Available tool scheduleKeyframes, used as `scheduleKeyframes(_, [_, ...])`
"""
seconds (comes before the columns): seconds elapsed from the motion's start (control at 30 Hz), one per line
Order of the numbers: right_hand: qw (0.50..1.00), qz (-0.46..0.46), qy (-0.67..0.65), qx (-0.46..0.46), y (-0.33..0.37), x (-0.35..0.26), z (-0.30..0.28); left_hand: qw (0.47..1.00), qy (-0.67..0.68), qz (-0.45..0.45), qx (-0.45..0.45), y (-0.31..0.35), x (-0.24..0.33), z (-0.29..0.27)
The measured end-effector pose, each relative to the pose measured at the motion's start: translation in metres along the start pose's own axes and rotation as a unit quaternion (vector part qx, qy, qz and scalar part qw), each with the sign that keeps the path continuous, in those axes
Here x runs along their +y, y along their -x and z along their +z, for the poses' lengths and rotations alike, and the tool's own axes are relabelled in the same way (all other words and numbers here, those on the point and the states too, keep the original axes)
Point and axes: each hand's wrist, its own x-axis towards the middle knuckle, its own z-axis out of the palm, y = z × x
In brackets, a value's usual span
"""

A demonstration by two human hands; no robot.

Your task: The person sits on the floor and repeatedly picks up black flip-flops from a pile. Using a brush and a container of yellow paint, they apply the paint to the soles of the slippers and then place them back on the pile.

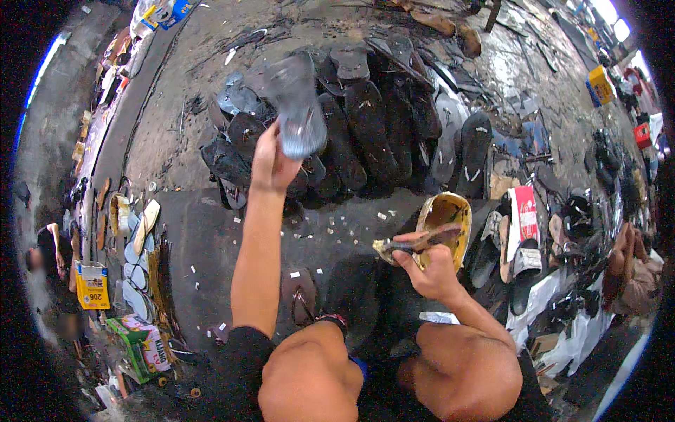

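My left hand (273,162) is closed around the near end of a grey sandal sole (301,116), blurred by motion, held up over a pile of dark soles (365,130). In my right hand (430,271) is a brush (422,241), its pale, crusted tip pointing left. That hand is just in front of a yellow-rimmed tub (464,218), partly hidden by the hand and brush, with brownish residue coating its inside. Below and between my arms, a brown sandal (301,299) lies near my knee.
Small white scraps dot the dark mat (211,246). Several light sandals (137,271) and a green carton (140,344) are at left. More footwear and a red-and-white box (524,211) lie at right. Another person (633,271) sits at far right.
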Motion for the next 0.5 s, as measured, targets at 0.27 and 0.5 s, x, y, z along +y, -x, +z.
scheduleKeyframes(0.27, [0.983,0.031,0.067,0.170,0.005,0.038,-0.034,0.981,-0.084,0.177,-0.002,-0.006,-0.075,-0.033])
scheduleKeyframes(0.5, [0.914,0.000,0.353,0.201,0.011,0.125,-0.039,0.537,-0.809,0.027,0.237,0.321,-0.152,-0.134])
